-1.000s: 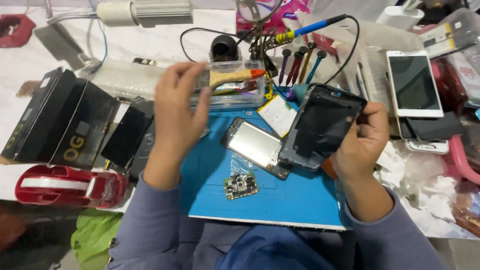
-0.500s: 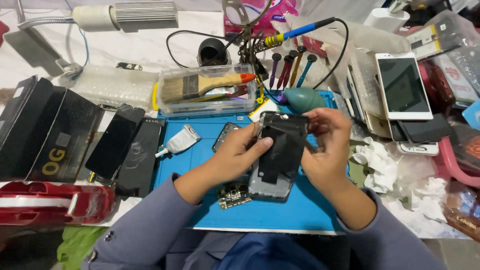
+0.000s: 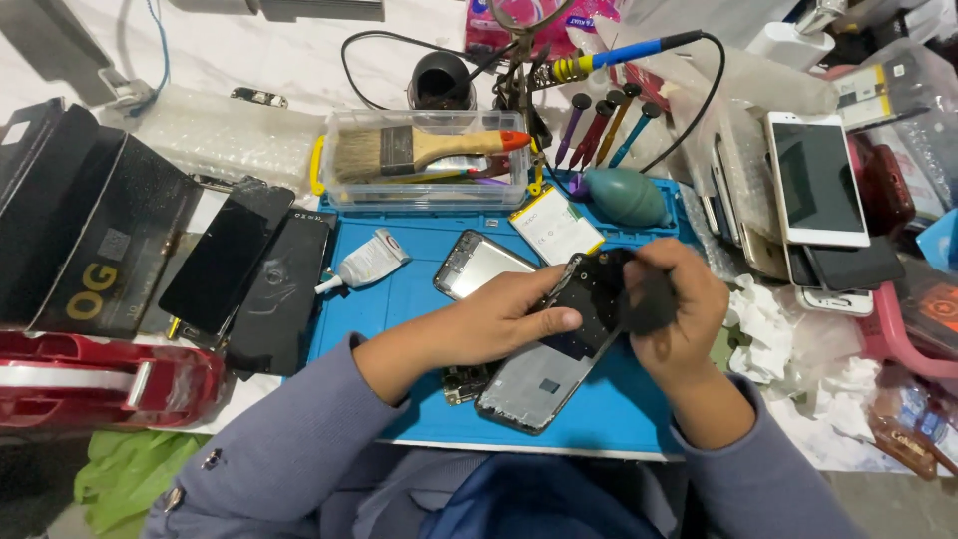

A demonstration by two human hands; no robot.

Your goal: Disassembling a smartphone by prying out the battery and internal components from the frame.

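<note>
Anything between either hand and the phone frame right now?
Nothing visible. The left hand rests directly on the opened phone frame, thumb across its middle. The right hand grips its top end, holding a dark piece against it. Both hands work above the blue mat.

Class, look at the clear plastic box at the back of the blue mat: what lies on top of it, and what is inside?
A wide paintbrush with a red-tipped wooden handle lies across the top of the clear plastic box. Inside, only blurred coloured shapes show through the wall; the brush covers the rest, so they cannot be identified.
</note>
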